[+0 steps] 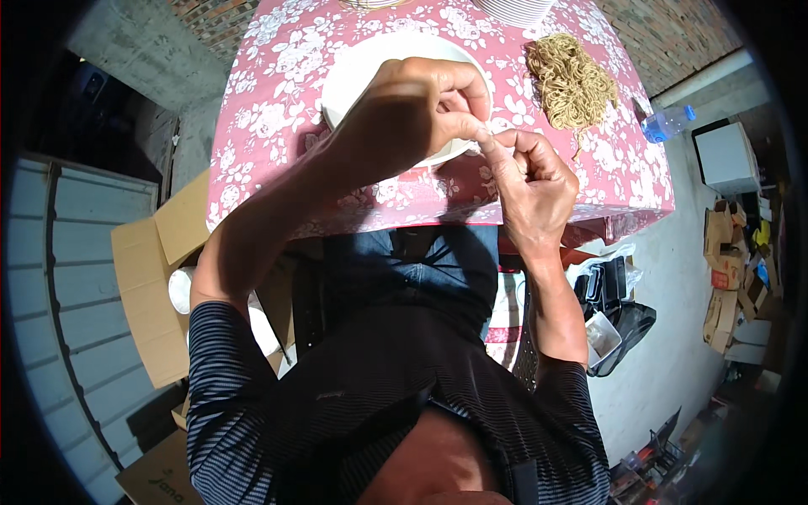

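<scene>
Above the near right rim of a round white bowl (345, 71), my two hands meet with fingertips touching. My left hand (412, 109) is closed in a pinch, thumb against forefinger. The right hand (536, 172) pinches at the same spot, its other fingers curled in. Whatever sits between the fingertips is too small to make out. A heap of tan string (572, 80) lies on the table to the right of the bowl, with one loose end trailing toward me. My left hand and forearm cover part of the bowl and its inside.
A pink tablecloth with white flowers (278, 118) covers the table. A stack of white plates (515, 10) stands at its far edge. Beyond the right edge is a clear bottle with a blue cap (669, 124). An opened cardboard box (147, 286) stands at my left, a black bag (631, 332) at my right.
</scene>
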Action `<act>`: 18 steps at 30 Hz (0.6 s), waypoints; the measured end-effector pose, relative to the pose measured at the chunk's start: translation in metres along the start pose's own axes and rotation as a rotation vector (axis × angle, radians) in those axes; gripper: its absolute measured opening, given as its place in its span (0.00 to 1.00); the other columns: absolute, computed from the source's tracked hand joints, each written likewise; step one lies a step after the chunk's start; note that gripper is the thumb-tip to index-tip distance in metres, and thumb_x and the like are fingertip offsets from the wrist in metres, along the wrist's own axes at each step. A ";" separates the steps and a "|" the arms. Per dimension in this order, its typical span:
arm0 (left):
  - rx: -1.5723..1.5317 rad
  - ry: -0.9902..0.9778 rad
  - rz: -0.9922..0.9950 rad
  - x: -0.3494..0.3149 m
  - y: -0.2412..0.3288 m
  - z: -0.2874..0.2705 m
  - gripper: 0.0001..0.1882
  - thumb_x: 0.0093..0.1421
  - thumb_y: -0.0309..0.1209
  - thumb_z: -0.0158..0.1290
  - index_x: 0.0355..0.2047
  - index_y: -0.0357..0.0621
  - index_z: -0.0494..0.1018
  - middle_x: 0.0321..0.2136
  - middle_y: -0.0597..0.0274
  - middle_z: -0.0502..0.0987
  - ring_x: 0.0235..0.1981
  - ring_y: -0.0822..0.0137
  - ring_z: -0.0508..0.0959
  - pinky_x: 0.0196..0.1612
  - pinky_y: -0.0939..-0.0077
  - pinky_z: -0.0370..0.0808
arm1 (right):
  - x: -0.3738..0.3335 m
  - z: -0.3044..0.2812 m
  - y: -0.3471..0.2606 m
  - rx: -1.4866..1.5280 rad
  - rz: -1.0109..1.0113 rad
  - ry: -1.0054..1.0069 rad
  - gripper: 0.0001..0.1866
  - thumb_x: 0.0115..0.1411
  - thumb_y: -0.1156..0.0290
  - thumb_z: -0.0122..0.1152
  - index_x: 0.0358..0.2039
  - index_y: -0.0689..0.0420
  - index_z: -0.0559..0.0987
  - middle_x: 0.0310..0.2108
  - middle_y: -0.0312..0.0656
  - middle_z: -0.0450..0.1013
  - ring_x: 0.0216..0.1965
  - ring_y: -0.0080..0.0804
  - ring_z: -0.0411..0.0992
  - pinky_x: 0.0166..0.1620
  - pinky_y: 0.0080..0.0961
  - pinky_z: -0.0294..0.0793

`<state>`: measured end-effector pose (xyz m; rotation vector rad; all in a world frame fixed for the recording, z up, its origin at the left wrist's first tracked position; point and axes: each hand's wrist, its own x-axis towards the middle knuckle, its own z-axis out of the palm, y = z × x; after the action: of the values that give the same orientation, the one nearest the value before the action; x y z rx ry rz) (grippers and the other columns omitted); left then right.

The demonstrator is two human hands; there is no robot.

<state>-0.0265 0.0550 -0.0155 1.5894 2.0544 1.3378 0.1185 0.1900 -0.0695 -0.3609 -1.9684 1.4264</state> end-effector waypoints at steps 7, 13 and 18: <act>0.242 0.114 0.282 0.000 -0.006 0.005 0.06 0.58 0.26 0.65 0.34 0.35 0.81 0.29 0.56 0.84 0.30 0.64 0.86 0.34 0.73 0.80 | 0.003 0.000 0.002 0.006 -0.058 -0.052 0.04 0.62 0.77 0.69 0.35 0.62 0.82 0.17 0.19 0.57 0.21 0.08 0.51 0.24 0.13 0.51; 0.385 0.064 0.378 0.000 -0.004 0.003 0.07 0.58 0.25 0.63 0.35 0.35 0.81 0.30 0.51 0.83 0.32 0.56 0.84 0.36 0.67 0.79 | 0.008 -0.007 0.001 0.016 -0.085 -0.095 0.03 0.62 0.78 0.68 0.36 0.62 0.81 0.18 0.20 0.56 0.21 0.09 0.51 0.25 0.14 0.52; 0.264 -0.011 0.193 0.003 -0.006 -0.002 0.08 0.63 0.28 0.61 0.39 0.35 0.80 0.32 0.52 0.83 0.33 0.60 0.83 0.38 0.68 0.77 | 0.010 -0.008 -0.009 0.049 -0.018 -0.111 0.03 0.63 0.78 0.67 0.37 0.62 0.81 0.19 0.19 0.57 0.22 0.08 0.52 0.26 0.13 0.52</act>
<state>-0.0326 0.0565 -0.0179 1.9437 2.1927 1.1489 0.1179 0.1988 -0.0558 -0.2458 -2.0149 1.5098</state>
